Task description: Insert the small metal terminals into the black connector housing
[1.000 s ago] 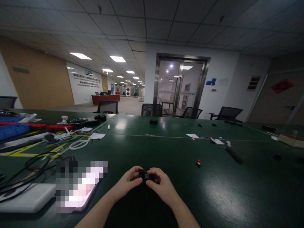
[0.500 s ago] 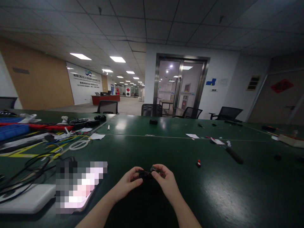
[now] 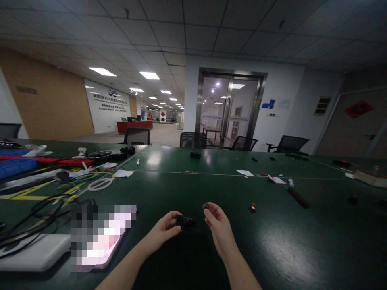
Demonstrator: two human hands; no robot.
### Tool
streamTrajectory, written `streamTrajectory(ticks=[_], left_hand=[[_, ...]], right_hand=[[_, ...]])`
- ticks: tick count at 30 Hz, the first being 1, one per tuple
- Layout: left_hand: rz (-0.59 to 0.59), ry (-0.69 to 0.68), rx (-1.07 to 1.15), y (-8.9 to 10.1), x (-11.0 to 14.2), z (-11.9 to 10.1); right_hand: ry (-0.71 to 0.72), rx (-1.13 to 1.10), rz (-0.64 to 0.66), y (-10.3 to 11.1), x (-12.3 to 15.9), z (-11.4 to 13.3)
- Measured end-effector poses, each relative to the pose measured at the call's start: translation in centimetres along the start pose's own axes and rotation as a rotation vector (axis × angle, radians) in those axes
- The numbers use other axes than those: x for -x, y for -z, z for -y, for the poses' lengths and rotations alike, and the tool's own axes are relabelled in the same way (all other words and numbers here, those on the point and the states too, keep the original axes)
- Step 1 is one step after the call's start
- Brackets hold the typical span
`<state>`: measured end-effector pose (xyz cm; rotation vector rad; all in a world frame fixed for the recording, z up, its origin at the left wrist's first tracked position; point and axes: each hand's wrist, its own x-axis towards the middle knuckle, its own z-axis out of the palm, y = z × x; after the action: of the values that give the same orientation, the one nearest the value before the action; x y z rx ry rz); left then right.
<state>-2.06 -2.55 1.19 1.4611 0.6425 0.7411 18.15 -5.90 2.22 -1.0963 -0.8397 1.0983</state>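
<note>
starting at far left, passing a white flat case with black cables trailing over it, then passing what seems a phone, mostly pixelated, lying on the green table. moving to the middle: gripping a black component in the left hand, closing thumb and fingers around its left end, leaving the other end sticking out rightwards. across the gap, pinching a small dark piece between thumb and fingertips of the right hand, leaving barely any opening. holding both pieces apart at this step, seemingly handling them separately; looking like delicate work, calling for a steady left hold and fine right fingertip control. farther right, seeing a small red part lying on the table, then a black-handled tool lying beyond.
</note>
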Motion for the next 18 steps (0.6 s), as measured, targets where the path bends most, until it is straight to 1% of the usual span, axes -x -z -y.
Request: streamTrajectory(ticks=[4, 10, 15, 18], left_hand=[[-0.009, -0.002, 0.002, -0.07, -0.02, 0.03], [-0.022, 0.004, 0.001, -0.13, -0.03, -0.02], [0.003, -0.001, 0.015, -0.03, 0.06, -0.08], [-0.007, 0.005, 0.006, -0.01, 0.12, -0.14]], right_hand=[[-0.023, -0.034, -0.003, 0.20, 0.00, 0.16], [-0.007, -0.059, -0.019, 0.22, -0.06, 0.13], [-0.022, -0.055, -0.023, 0.36, -0.27, -0.15], [-0.035, -0.071, -0.030, 0.48, -0.34, -0.22]])
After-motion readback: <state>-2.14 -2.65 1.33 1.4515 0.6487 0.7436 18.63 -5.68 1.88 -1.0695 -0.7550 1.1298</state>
